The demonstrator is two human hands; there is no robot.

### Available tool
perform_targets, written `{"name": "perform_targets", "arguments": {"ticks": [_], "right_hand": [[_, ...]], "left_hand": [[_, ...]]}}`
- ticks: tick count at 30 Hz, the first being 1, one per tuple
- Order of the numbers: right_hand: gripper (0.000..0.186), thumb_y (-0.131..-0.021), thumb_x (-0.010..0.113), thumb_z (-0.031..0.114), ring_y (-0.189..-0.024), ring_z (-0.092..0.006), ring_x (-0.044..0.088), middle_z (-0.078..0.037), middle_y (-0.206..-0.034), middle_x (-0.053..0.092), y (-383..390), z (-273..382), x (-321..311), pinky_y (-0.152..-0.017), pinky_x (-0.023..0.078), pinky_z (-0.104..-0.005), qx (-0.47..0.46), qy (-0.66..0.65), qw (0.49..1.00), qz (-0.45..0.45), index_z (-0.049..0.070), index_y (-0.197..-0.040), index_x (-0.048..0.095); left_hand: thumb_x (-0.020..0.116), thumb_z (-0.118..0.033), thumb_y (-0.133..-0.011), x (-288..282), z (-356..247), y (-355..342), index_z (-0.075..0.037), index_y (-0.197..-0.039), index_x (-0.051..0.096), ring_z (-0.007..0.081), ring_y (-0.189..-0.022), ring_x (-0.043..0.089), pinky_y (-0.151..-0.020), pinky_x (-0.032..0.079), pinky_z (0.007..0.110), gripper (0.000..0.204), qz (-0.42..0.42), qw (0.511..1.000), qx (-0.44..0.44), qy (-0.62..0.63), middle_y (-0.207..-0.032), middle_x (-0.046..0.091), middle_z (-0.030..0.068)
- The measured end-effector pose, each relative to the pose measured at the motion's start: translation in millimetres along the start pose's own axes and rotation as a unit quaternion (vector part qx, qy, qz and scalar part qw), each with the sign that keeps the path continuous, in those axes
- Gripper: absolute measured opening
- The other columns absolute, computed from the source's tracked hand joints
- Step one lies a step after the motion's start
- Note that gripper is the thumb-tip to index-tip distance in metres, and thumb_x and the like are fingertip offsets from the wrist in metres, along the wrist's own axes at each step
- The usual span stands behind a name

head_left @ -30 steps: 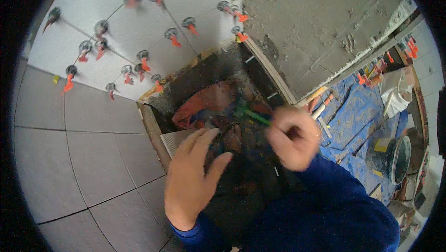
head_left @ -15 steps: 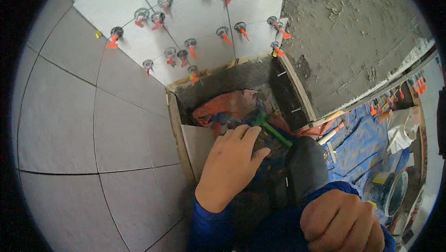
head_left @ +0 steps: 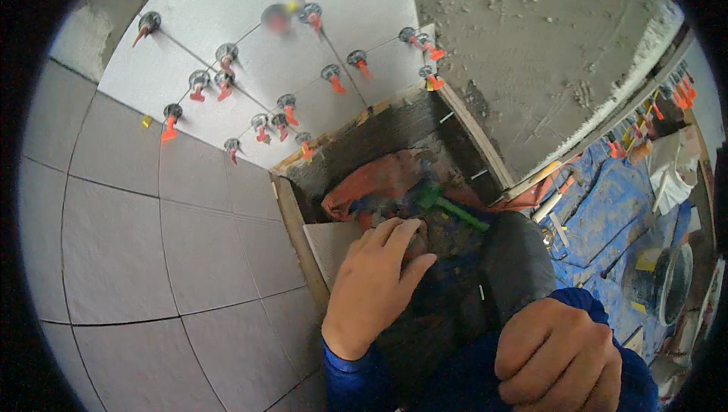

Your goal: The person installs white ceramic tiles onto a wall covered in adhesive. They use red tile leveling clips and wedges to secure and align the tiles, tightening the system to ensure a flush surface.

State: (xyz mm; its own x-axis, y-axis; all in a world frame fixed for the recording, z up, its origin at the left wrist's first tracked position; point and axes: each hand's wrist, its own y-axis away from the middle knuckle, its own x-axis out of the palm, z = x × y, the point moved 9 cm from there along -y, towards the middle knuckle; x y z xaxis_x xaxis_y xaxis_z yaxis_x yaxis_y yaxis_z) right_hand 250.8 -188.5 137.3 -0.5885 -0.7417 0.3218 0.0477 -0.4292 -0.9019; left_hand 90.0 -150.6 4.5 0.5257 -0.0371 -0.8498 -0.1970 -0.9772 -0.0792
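Note:
My left hand (head_left: 369, 284) hangs over a recess, thumb apart from the lightly bent fingers, and I see nothing held in it. Close beyond its fingertips lies a green-handled tool (head_left: 462, 215), its head partly lost in clutter. A red crumpled sack (head_left: 371, 184) lies on the recess floor behind it. Beside my left fingers leans a pale tile piece (head_left: 324, 247). My right hand (head_left: 557, 355) is closed in a fist at the lower right, near my dark-clad knee (head_left: 521, 260); its palm side is hidden.
White tiles (head_left: 250, 14) with red-handled levelling clips (head_left: 286, 108) line the surface ahead. Grey tiles (head_left: 114, 237) cover the left. Rough mortar (head_left: 523, 55) spreads at upper right. A muddy blue sheet (head_left: 607, 218) and a bucket (head_left: 671, 283) lie right. Wooden strips (head_left: 476, 135) edge the recess.
The view has shifted, so the tiled surface ahead sits further left and the bucket further right. My left hand stays over the recess; my right fist keeps its shape.

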Motion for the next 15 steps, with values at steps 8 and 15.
{"name": "perform_targets", "arguments": {"ticks": [8,15], "right_hand": [[0.034,-0.098,0.066,0.031,-0.045,-0.0133,0.048,-0.004,-0.06,0.056,3.7,-26.4,8.0,-0.042,0.029,-0.0268,-0.003,0.008,0.997,0.082,0.01,-0.074,0.056],[0.024,-0.096,0.069,0.031,-0.055,-0.0201,0.056,-0.001,-0.069,0.061,14.1,-47.7,10.3,-0.047,0.044,-0.0349,0.065,0.116,0.979,0.155,0.014,-0.082,0.059]], "left_hand": [[0.07,-0.031,-0.093,-1.1,15.1,4.3,-0.005,-0.133,0.058,0.043,-0.121,0.058,-0.103,0.047,0.047,0.049,0.026,0.998,-0.054,0.023,-0.13,0.061,0.0233],[0.072,-0.025,-0.088,-7.1,17.5,7.8,-0.002,-0.12,0.06,0.0304,-0.1,0.062,-0.087,0.049,0.042,0.041,-0.038,0.999,-0.007,0.014,-0.108,0.063,0.0138]]}}
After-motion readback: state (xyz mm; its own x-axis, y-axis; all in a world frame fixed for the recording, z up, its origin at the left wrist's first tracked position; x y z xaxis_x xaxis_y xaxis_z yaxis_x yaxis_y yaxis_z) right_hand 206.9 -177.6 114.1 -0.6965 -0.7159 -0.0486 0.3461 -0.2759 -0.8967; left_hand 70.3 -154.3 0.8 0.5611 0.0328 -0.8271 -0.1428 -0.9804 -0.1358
